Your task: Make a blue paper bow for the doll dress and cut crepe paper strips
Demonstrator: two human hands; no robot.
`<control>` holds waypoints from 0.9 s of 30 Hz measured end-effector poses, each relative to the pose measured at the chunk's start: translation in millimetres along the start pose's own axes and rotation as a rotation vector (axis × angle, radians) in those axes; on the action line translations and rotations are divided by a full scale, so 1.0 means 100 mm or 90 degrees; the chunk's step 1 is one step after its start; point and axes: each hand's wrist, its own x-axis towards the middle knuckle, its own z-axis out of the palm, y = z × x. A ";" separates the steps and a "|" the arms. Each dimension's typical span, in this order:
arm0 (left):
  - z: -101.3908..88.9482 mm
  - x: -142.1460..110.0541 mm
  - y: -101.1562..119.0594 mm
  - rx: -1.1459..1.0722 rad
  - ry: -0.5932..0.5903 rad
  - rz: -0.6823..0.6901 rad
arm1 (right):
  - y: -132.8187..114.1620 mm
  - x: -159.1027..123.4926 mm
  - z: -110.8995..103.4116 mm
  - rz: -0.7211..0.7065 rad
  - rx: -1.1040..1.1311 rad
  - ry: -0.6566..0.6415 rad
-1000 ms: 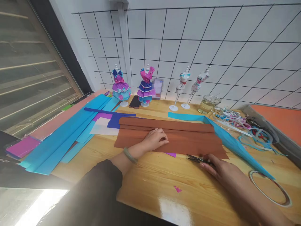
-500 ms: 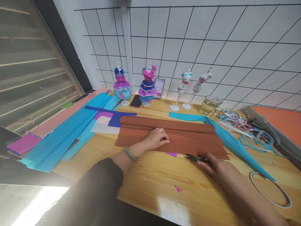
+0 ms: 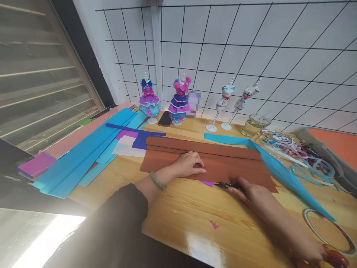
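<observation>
A wide brown sheet of crepe-like paper [image 3: 212, 162], folded along its far side, lies across the table in front of me. My left hand [image 3: 189, 163] presses on its near middle, fingers bent and the thumb apart from them; a jade-coloured bangle circles that wrist. At the sheet's near edge, my right hand [image 3: 245, 190] grips small dark thread snips [image 3: 223, 185], blades pointing left. Their handles are mostly hidden by the fingers. A bit of purple paper [image 3: 207, 183] shows from under the brown sheet, close to the blade tips.
Blue paper strips [image 3: 92, 149] lie left; a long blue strip [image 3: 284, 178] and a tape-like ring [image 3: 329, 230] lie right. Behind stand small mannequins [image 3: 150, 100], a phone [image 3: 165, 118] and a glass jar [image 3: 255, 124]. Tangled ribbons [image 3: 301, 152] sit beside a grey bin [image 3: 326, 149].
My right hand has moved the snips slightly left, to the brown sheet's near edge by the purple bit. My left hand stays on the sheet. The view has shifted a little.
</observation>
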 end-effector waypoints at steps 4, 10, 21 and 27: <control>0.00 0.00 -0.03 -0.007 -0.010 0.008 | 0.02 0.06 0.03 -0.010 0.014 -0.013; 0.03 0.00 -0.06 0.000 0.004 0.026 | 0.09 0.09 0.03 -0.014 0.028 -0.034; 0.03 0.00 -0.06 -0.002 0.003 0.026 | 0.19 0.09 -0.05 -0.019 0.033 -0.057; 0.02 -0.01 -0.05 -0.004 0.001 0.027 | 0.13 0.12 -0.02 -0.045 0.043 -0.040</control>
